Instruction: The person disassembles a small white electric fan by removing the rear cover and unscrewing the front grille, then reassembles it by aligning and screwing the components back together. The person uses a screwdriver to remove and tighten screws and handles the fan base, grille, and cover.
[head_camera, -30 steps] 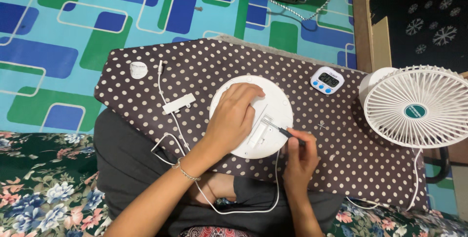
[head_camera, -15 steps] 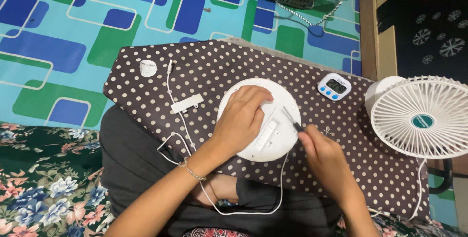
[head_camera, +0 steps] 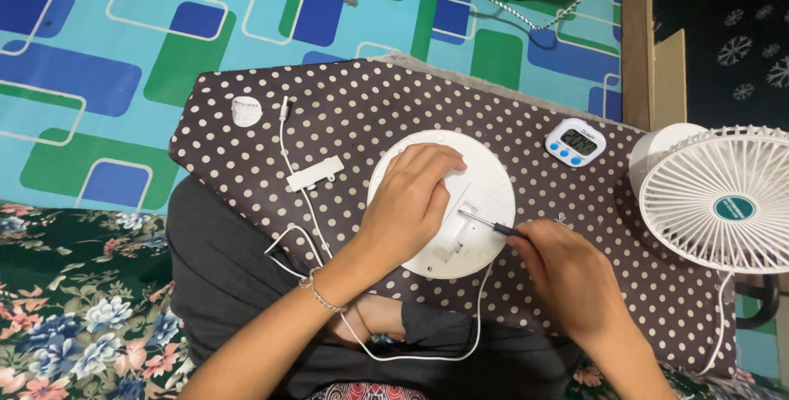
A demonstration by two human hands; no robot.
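A dotted brown cloth [head_camera: 345, 112] covers your lap board. On it, your left hand [head_camera: 411, 203] lies spread flat over the round white disc [head_camera: 485, 178], likely light, rigid plastic; brace its rim. Your right hand [head_camera: 567, 272] pinches a thin screwdriver [head_camera: 485, 221], its tip at the disc's centre bracket.

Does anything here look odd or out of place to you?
Nothing looks spilled or broken. The round white device lies face down on the dotted cloth, left hand pressing it, while the right hand points a screwdriver into its back. A small white cap lies apart near the cloth's corner.
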